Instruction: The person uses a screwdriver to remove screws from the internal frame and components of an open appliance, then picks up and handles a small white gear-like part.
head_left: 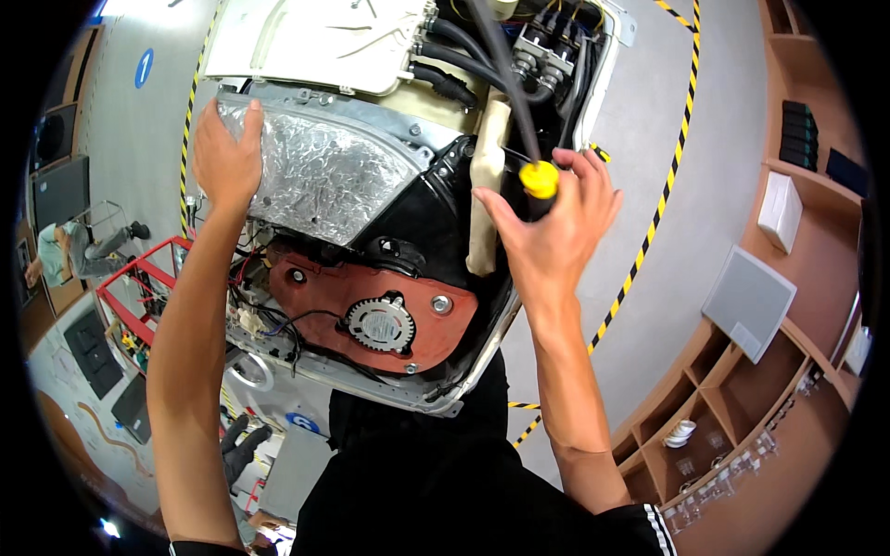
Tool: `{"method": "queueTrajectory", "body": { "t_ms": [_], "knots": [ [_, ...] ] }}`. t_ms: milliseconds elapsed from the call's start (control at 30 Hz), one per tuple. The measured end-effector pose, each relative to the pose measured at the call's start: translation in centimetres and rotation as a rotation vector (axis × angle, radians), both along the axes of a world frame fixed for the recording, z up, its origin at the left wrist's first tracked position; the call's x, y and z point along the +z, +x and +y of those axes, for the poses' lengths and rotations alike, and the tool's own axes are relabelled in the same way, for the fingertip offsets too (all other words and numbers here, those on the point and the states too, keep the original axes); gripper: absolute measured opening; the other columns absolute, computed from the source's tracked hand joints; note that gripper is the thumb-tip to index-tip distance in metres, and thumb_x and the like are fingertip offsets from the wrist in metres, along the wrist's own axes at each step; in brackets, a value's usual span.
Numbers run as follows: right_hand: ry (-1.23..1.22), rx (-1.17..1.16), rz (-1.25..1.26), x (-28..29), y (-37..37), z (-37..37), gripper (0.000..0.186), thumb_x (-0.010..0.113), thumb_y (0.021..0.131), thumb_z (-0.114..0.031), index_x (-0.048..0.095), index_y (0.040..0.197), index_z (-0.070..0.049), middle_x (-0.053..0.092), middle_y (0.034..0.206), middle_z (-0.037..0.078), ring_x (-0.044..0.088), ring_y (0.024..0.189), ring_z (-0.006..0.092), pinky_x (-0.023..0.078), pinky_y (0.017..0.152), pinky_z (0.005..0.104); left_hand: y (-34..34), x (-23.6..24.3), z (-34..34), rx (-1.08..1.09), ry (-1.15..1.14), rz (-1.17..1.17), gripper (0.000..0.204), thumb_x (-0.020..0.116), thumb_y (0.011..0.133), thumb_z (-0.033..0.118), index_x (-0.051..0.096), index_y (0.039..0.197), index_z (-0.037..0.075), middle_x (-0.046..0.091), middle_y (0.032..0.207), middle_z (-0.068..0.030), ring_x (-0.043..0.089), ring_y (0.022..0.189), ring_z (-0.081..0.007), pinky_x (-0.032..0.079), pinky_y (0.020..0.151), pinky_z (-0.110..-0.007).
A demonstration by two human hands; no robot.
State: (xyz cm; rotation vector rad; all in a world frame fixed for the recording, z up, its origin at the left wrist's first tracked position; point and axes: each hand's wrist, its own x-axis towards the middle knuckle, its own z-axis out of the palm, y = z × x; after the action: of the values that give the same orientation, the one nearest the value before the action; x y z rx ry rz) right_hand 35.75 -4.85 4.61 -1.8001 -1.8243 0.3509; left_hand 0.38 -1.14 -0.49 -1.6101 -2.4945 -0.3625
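Note:
An opened appliance lies before me, with a white plastic housing, black hoses and a reddish plate around a toothed metal disc. My left hand grips the left end of a foil-covered metal panel, thumb on top. My right hand is loosely curled around a yellow-and-black tool, thumb spread, at the appliance's right side. A long dark shaft or cord, blurred, runs upward from the tool. A cream tube lies just left of this hand.
A red metal frame with small items stands at left. Beyond it is a person; another person's dark-clad legs show below. Wooden shelving with a grey panel lines the right. Striped floor tape runs along the right.

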Motion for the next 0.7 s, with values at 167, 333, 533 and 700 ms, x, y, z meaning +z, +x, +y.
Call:
{"method": "queueTrajectory", "body": {
  "t_ms": [167,333,533,700],
  "knots": [
    [-0.062,0.044,-0.164,-0.3,-1.9,-0.1,0.052,0.091,0.059,-0.025,0.06,0.094,-0.003,0.056,0.117,0.01,0.033,0.132,0.047,0.023,0.104,0.0688,0.4,0.1,-0.1,0.019,-0.003,-0.014,0.074,0.056,0.089,0.056,0.045,0.137,0.0,0.049,0.139,-0.0203,0.044,0.13,-0.0354,0.032,0.108,-0.045],
    [-0.082,0.102,-0.128,-1.2,-1.9,-0.4,0.041,0.085,0.065,-0.009,0.058,0.095,0.0,0.06,0.107,0.014,0.032,0.133,0.05,0.027,0.106,0.0644,0.3,-0.1,-0.2,0.029,-0.005,-0.007,0.076,0.055,0.089,0.058,0.044,0.138,0.001,0.048,0.141,-0.02,0.042,0.132,-0.0351,0.03,0.109,-0.047],
    [0.011,0.035,0.007,-1.9,-1.2,-0.5,0.031,0.075,0.068,0.001,0.058,0.094,0.003,0.053,0.114,0.018,0.032,0.133,0.0486,0.032,0.108,0.0556,0.4,0.1,0.0,0.033,-0.016,-0.015,0.076,0.055,0.089,0.057,0.044,0.139,0.001,0.048,0.141,-0.0199,0.043,0.132,-0.0348,0.03,0.109,-0.047],
    [-0.062,-0.039,-0.128,-2.0,-1.5,-0.5,0.026,0.074,0.07,-0.001,0.059,0.091,0.002,0.045,0.123,0.019,0.031,0.134,0.0452,0.028,0.107,0.0628,0.5,0.4,0.0,0.013,-0.019,-0.023,0.073,0.055,0.09,0.055,0.045,0.137,0.001,0.05,0.139,-0.0198,0.045,0.13,-0.0347,0.033,0.107,-0.045]
  ]
}}
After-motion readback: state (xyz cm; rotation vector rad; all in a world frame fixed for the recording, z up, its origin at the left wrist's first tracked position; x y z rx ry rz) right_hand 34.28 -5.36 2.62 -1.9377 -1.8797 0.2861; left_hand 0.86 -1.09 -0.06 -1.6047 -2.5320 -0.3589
